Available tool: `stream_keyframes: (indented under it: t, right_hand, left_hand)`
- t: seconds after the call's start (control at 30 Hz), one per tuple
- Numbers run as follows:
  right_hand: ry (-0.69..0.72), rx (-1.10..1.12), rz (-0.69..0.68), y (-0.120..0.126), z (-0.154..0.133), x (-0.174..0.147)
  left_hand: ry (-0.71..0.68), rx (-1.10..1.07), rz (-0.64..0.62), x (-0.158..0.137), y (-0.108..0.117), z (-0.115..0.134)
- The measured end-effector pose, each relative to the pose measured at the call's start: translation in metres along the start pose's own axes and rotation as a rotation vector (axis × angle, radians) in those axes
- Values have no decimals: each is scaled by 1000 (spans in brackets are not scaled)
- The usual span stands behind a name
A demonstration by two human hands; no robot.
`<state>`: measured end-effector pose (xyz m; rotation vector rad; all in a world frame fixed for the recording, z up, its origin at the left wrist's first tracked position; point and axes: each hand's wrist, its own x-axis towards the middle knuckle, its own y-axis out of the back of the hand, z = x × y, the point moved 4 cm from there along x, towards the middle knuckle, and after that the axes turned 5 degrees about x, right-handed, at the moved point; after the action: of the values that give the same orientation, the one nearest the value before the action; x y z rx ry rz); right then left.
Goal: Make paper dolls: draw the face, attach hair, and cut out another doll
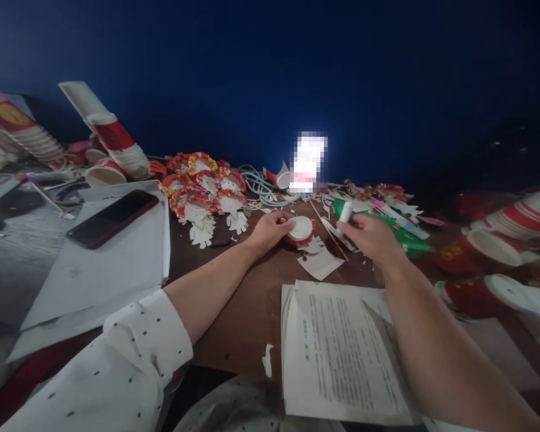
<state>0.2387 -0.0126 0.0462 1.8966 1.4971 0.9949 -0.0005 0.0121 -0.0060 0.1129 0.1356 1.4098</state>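
While a red-rimmed cup piece [302, 228] was pinched at its 9 o'clock edge by the left hand [270, 233], a white tube [345, 211] was gripped near upright by the right hand [369, 237], between 2 and 3 o'clock from the piece. The pale hollow was turned up, presumably for easy sight and reach. Red-edged pieces [202, 192] were bunched at 10 o'clock, probably to keep the middle free. The tube's lower end was covered by fingers. At 12 o'clock a bright screen [308, 162] was pixelated; at 3 o'clock stacked cups [517, 213] were blurred and cut off.
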Motion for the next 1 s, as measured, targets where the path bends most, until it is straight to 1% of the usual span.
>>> stream_keyframes:
  t: [0.03,0.07,0.2,0.3,0.37,0.4,0.47,0.53,0.57,0.73,0.8,0.87,0.9,0.93,1.0]
  right_hand:
    - [5,-61,-38,-3,3,0]
    - [18,-112,-48,-6,5,0]
    - [96,-193,-33,-15,2,-3]
    - [63,-107,-27,-13,-7,-7]
    - [68,49,-7,-10,-16,-11]
    - [86,136,-7,-10,-21,-12]
    - [110,292,-9,-11,-30,-16]
    - [109,383,-19,-15,-35,-19]
    - [100,404,-17,-17,-37,-20]
    - [48,449,44,-20,-40,-24]
    - [48,470,67,-18,-40,-23]
    - [51,488,99,-16,-38,-22]
    - [51,496,113,-15,-37,-22]
    - [50,503,121,-15,-37,-22]
    - [48,513,129,-15,-35,-21]
  left_hand:
    - [-5,-14,3,0,0,0]
    - [-15,-36,6,0,0,1]
    - [-35,-153,39,3,1,-1]
    - [-47,-209,93,6,4,-3]
    - [-56,-178,134,6,7,-2]
    - [-60,-122,159,6,8,0]
    - [-66,64,219,3,12,5]
    - [-81,265,271,-1,14,10]
    - [-90,332,285,-2,14,12]
    - [-103,449,310,-1,15,11]
    - [-192,552,387,-6,16,17]
    - [-351,710,488,-17,14,30]
    - [-426,778,482,-23,10,36]
    - [-483,841,435,-30,4,40]
    - [-528,968,252,-39,-10,43]
